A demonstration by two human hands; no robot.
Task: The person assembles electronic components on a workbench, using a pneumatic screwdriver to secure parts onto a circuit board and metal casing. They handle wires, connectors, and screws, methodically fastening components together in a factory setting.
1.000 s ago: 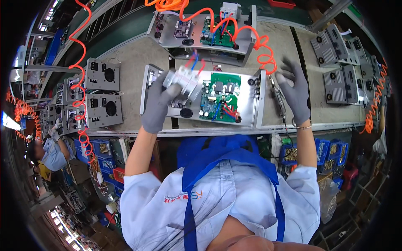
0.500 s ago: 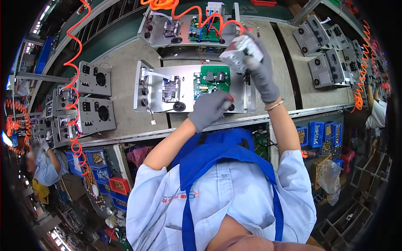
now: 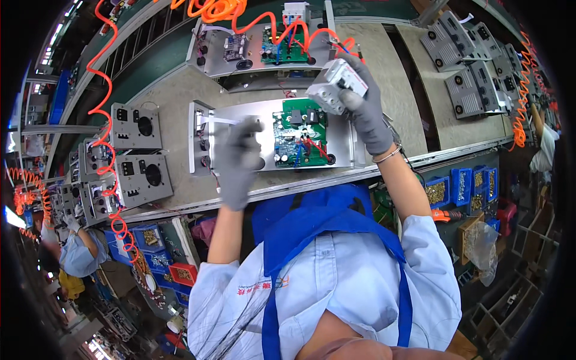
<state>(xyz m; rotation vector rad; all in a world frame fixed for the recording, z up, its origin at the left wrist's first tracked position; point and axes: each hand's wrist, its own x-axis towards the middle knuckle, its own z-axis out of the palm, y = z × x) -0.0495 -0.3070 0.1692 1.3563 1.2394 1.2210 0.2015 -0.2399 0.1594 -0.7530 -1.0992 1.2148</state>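
The right hand (image 3: 363,114) is clamped around a grey box-shaped module (image 3: 336,87), fingers wrapped over its far side, and holds it raised above the far right corner of the open metal chassis (image 3: 345,141) on the workbench (image 3: 174,102). The left hand (image 3: 238,162) is gloved and blurred. It hovers over the left half of the chassis, close to the green circuit board (image 3: 300,133), fingers loosely curled; whether it grips anything cannot be told.

Step in hand, as judged from the posture: the module is being carried or turned for inspection above the chassis and is not yet seated. The next move would call for lining the module up with a free area of the chassis floor beside the circuit board. The left hand would steady the chassis or clear wiring (red and blue leads lie on the board just under the right wrist).

Surroundings:
- Beyond the right hand, a second open chassis (image 3: 264,45) with its own board.
- An orange coiled air hose (image 3: 228,12) hangs above that unit and runs toward the held module; it is the nearest obstruction.
- Left of the left hand, closed grey units (image 3: 135,126) with round knobs stand in a group.
- Right of the right hand, more closed units (image 3: 474,81) sit well apart.
- Below the right forearm, blue parts bins (image 3: 462,186) hold small hardware.
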